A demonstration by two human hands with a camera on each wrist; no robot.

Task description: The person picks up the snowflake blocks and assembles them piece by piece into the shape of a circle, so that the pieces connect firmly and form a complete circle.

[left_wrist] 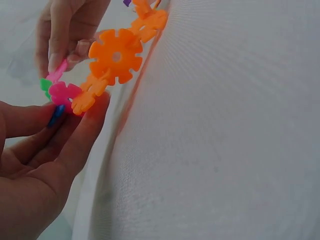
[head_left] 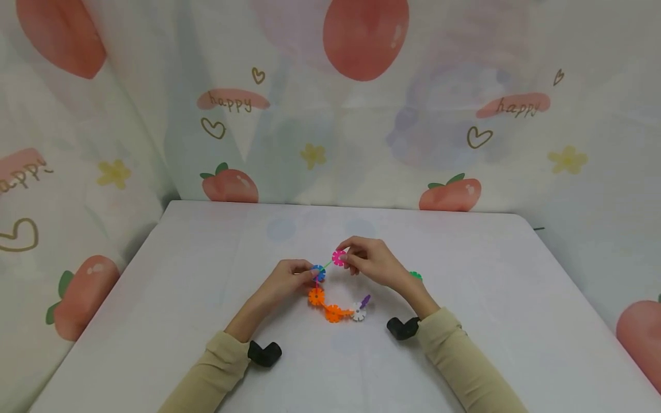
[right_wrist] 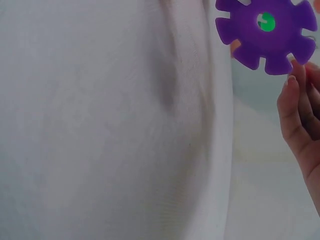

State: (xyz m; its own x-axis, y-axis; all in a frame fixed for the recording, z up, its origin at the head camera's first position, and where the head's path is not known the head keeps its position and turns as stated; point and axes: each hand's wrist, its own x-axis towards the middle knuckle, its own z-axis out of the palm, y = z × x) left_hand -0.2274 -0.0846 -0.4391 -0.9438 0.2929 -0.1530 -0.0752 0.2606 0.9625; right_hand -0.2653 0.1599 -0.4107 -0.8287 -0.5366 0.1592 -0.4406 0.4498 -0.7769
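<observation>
A curved chain of notched plastic snowflake discs hangs between both hands. The left hand (head_left: 286,281) pinches the blue disc (head_left: 319,273), whose edge shows between thumb and fingers in the left wrist view. Up and to the right, the right hand (head_left: 373,261) holds a pink disc (head_left: 338,257) by its edge. A green disc (left_wrist: 45,87) joins these two. Below the blue one follow another pink disc (left_wrist: 65,96), several orange discs (left_wrist: 116,56), a white disc (head_left: 358,311) and, at the loose end, a purple disc (right_wrist: 266,32), large in the right wrist view.
Another green disc (head_left: 415,276) lies on the white-covered table (head_left: 155,321), partly hidden behind the right forearm. Black wrist cameras (head_left: 265,354) jut inward from both cuffs. Printed cloth walls (head_left: 361,132) rise behind the table and at its sides.
</observation>
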